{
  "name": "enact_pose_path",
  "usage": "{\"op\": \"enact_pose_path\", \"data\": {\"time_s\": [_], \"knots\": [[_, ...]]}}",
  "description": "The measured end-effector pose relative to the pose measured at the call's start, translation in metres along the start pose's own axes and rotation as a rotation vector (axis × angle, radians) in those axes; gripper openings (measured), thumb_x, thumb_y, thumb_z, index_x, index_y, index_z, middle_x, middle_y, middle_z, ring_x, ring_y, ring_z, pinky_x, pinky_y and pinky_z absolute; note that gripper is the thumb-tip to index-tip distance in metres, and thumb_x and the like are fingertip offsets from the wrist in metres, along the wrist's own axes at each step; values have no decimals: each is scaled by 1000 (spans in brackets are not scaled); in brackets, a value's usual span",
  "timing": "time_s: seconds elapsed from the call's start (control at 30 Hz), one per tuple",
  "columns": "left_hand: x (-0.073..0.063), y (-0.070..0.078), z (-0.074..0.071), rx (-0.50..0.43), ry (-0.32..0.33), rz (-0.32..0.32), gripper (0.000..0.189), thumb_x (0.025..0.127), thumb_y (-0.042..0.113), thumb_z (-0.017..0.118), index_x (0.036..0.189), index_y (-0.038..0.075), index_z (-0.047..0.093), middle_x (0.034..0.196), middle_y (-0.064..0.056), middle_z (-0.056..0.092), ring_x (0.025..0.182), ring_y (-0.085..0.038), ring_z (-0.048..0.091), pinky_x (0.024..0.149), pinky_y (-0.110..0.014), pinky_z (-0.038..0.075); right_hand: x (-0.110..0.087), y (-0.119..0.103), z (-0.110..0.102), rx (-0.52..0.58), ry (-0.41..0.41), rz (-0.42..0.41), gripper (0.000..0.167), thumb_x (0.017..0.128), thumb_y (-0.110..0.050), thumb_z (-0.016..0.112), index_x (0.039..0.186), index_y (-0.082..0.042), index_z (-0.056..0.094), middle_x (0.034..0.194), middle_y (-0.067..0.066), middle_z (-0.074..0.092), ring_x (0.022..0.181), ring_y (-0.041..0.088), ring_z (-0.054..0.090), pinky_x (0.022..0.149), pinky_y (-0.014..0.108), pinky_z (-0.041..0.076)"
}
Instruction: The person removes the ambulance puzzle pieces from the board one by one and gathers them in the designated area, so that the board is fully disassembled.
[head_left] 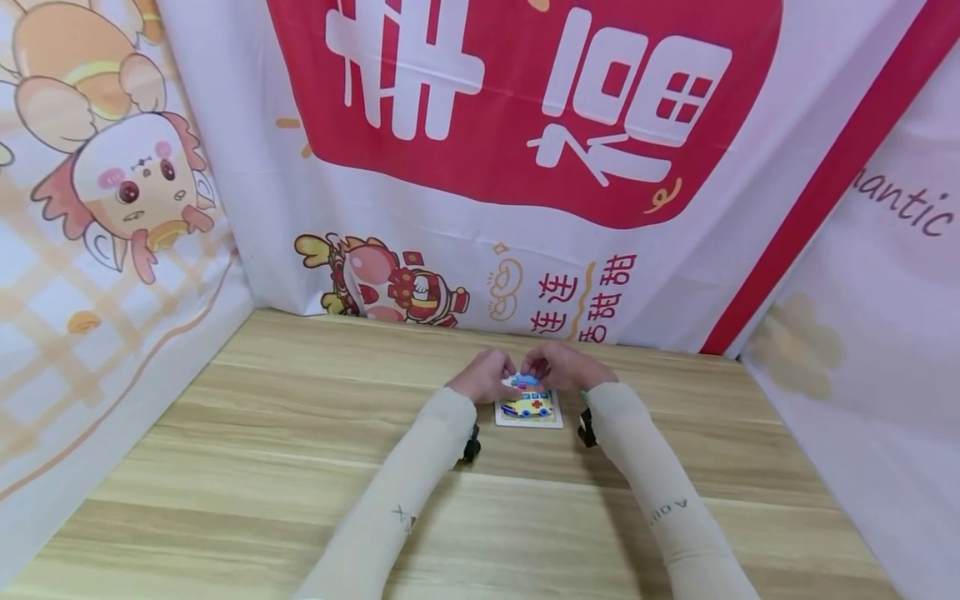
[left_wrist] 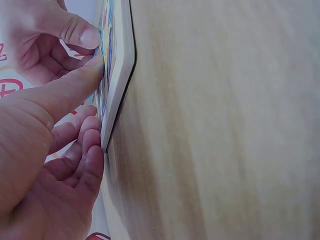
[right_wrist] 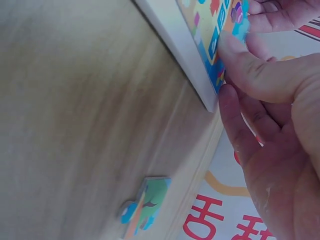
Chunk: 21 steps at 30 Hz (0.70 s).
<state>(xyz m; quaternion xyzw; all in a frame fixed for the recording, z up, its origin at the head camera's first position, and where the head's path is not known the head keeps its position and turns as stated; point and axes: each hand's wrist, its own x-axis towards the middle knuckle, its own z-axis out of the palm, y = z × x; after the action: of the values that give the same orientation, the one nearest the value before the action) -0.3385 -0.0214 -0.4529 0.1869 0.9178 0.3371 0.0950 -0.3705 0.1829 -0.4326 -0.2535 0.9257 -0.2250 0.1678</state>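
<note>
A small picture puzzle board (head_left: 528, 420) with a yellow ambulance lies flat on the table. My left hand (head_left: 486, 377) is at its upper left, the thumb over the picture and the index finger behind a blue puzzle piece (head_left: 523, 380). From the right, my right hand (head_left: 567, 368) pinches the same piece between thumb and index finger. That blue edge stands out past the board in the right wrist view, where the fingers partly cover it. The other fingers of both hands curl loosely near the board's far edge.
Right of the board, a loose green puzzle piece with a blue knob (right_wrist: 150, 202) lies on the wooden table (head_left: 315, 467). Printed cloth (head_left: 480, 179) hangs behind the table's back edge, with more cloth at both sides.
</note>
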Motion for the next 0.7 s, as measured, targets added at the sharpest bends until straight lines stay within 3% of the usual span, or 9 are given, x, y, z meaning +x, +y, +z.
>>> {"op": "enact_pose_path", "data": {"time_s": [0.2, 0.47, 0.7], "knots": [[2, -2, -1, 8, -6, 3, 38, 89, 22, 86, 117, 2, 69, 117, -9, 68, 108, -22, 61, 102, -40, 54, -4, -1, 3, -9, 49, -35, 31, 84, 2, 83, 110, -14, 74, 105, 0, 73, 100, 14, 67, 98, 36, 58], [2, -1, -4, -13, 0, 3, 41, 89, 21, 86, 121, 1, 69, 121, -12, 69, 113, -25, 63, 106, -42, 54, -13, -2, 10, -31, 177, -124, 26, 88, -1, 82, 113, -8, 75, 105, 4, 75, 100, 19, 69, 95, 39, 60], [4, -2, 1, -7, 1, 7, 41, 89, 22, 87, 120, 1, 70, 118, -11, 69, 109, -24, 63, 103, -42, 55, -20, 3, 18, -91, 237, -177, 25, 90, -6, 82, 114, -8, 75, 108, 4, 74, 103, 19, 68, 95, 38, 60]]}}
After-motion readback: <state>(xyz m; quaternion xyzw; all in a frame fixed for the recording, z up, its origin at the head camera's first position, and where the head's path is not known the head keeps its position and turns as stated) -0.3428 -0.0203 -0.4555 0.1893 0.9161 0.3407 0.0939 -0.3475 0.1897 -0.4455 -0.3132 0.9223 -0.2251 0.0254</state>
